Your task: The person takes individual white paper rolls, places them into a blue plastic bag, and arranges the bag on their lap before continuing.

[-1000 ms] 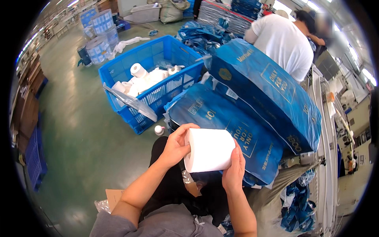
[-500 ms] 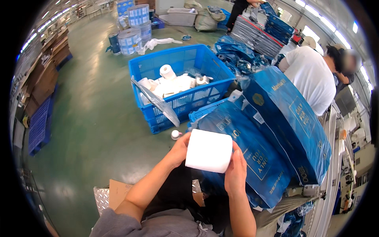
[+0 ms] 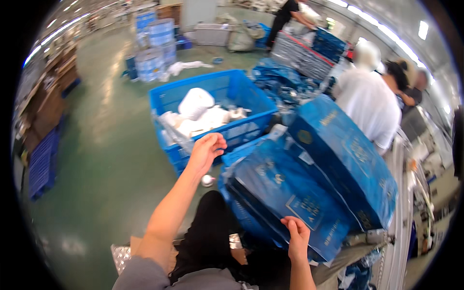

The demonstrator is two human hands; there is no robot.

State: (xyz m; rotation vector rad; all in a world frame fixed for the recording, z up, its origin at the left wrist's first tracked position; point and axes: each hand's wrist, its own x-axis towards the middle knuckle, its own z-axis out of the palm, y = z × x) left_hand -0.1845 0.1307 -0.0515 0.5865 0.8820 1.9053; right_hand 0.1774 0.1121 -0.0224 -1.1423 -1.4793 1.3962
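Observation:
A white paper roll (image 3: 195, 103), blurred, is at the blue plastic crate (image 3: 258, 114), above other white rolls and scraps; I cannot tell whether it rests on them. My left hand (image 3: 208, 149) is stretched toward the crate's near side, fingers loosely curled and apart, holding nothing. My right hand (image 3: 297, 232) is over the near part of a blue printed plastic package (image 3: 270, 176), fingers extended with nothing visible in them. Whether its fingertips touch the package is unclear. A second, bulky blue package (image 3: 343, 154) leans beside the first.
A small white-and-pink object (image 3: 208, 181) lies on the green floor near the crate. Stacked wrapped rolls (image 3: 157, 53) stand at far left, a blue pallet (image 3: 44, 162) at left. A person in a white shirt (image 3: 367, 104) works at right; another person (image 3: 285, 21) is farther back.
Both hands have let go of the white paper roll, which has moved forward to the crate. My left hand has moved up and left; my right hand is lower and farther right.

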